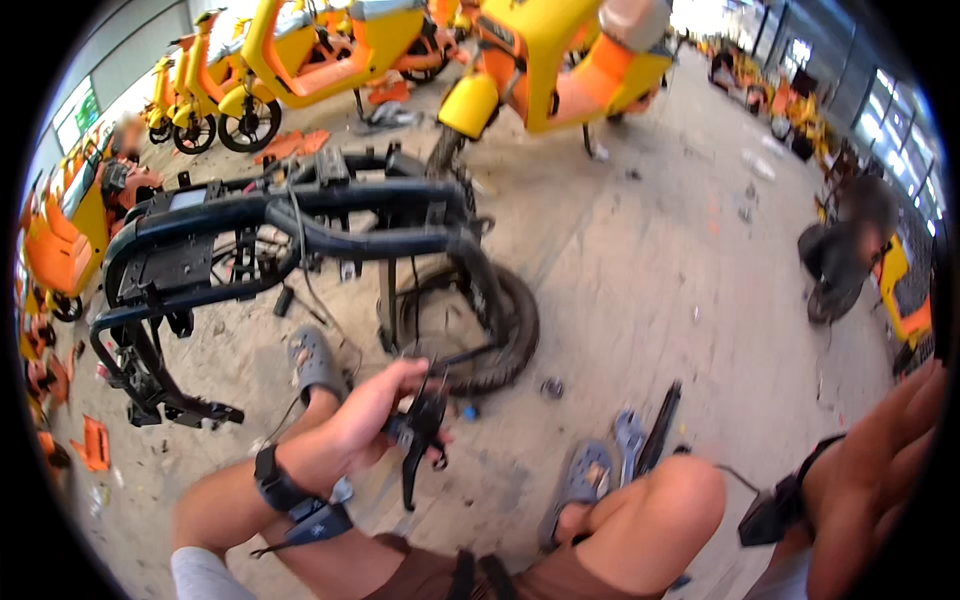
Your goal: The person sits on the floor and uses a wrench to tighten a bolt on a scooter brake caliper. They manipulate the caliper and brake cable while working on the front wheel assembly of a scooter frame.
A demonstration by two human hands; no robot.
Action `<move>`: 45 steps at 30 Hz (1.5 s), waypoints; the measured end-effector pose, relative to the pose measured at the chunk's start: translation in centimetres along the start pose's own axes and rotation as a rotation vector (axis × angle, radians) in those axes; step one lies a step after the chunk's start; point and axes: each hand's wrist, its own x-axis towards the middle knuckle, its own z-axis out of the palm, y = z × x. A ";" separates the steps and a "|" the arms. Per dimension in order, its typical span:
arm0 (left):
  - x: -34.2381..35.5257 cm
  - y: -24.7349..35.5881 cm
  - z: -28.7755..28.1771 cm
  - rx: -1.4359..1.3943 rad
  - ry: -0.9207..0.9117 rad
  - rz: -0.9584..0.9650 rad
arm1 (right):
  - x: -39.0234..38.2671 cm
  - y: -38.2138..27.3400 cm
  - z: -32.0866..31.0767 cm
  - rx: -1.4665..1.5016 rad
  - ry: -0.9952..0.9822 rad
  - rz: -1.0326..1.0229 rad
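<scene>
My left hand [375, 415] is closed round a black brake lever assembly [425, 420], its lever blade pointing down toward my lap. Just beyond it stands a stripped black scooter frame [370, 240]. The frame's wheel [520, 330] with its dark tyre is close past my fingertips. At the right edge my right arm [870, 480] is bent up, apart from the frame; its fingers cannot be made out. Near my right foot lie a silver wrench-like tool [628, 440] and a long black bar [660, 428].
Yellow scooters [560, 80] stand beyond the frame, and more line the left. An orange panel [93, 443] lies on the floor at left. Loose small parts, including a dark round piece [552, 387], are scattered about. Another person [840, 250] crouches at right.
</scene>
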 end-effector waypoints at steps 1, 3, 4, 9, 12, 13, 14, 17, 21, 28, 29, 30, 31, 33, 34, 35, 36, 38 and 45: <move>-0.5 -0.3 0.2 -0.016 0.037 -0.023 | 0.0 0.1 -0.1 0.015 -0.005 0.002; -1.2 -0.2 0.8 0.072 0.065 0.025 | 0.3 -1.2 0.3 0.013 -0.015 -0.020; -1.3 0.3 0.8 0.095 0.049 0.025 | 0.4 -1.4 0.5 0.018 -0.012 -0.012; 0.7 -0.1 -0.2 0.046 0.017 0.006 | -0.6 0.8 1.9 0.062 -0.016 0.039; 0.6 -0.5 -1.1 -0.026 -0.053 -0.013 | 0.4 1.0 2.5 0.068 -0.030 0.060; 0.4 -0.3 -0.9 -0.025 -0.052 -0.009 | 0.3 0.9 2.8 0.070 -0.030 0.065; 0.3 -0.1 -0.6 -0.023 -0.052 -0.006 | 0.3 0.5 2.8 0.068 -0.032 0.088; 0.5 -0.3 -0.5 -0.018 -0.061 -0.013 | 1.4 0.7 2.9 0.065 -0.052 0.138; 0.6 -0.3 -0.3 -0.029 -0.053 -0.022 | 0.8 -1.7 4.1 0.059 -0.092 0.483; -0.2 0.1 -0.1 -0.104 -0.119 0.019 | -8.3 -5.6 8.0 1.011 -0.223 1.924; 0.0 0.7 0.7 -0.074 -0.178 0.028 | -8.7 -7.3 8.9 1.213 -0.087 2.146; 0.0 0.7 0.5 -0.087 -0.198 0.039 | -9.9 -8.3 10.3 1.296 -0.037 2.307; -0.4 0.8 0.4 -0.092 -0.211 0.052 | -10.3 -8.8 11.6 1.372 -0.052 2.368; -0.8 1.2 0.9 -0.052 -0.220 0.080 | -9.3 -8.4 14.0 1.302 -0.008 2.480; -0.8 1.4 1.1 -0.057 -0.220 0.099 | -7.8 -7.9 15.2 1.262 -0.052 2.438; -1.0 1.4 1.1 -0.059 -0.215 0.110 | -5.9 -7.5 16.3 1.230 -0.087 2.399; -1.2 1.5 1.0 -0.061 -0.232 0.093 | -4.3 -7.0 17.2 1.188 -0.113 2.361; -1.9 1.8 0.5 -0.086 -0.241 0.096 | -1.9 -4.9 18.9 1.056 -0.144 2.244; -2.2 2.4 2.0 -0.235 -0.320 0.134 | -6.8 2.9 20.5 0.480 -0.367 1.860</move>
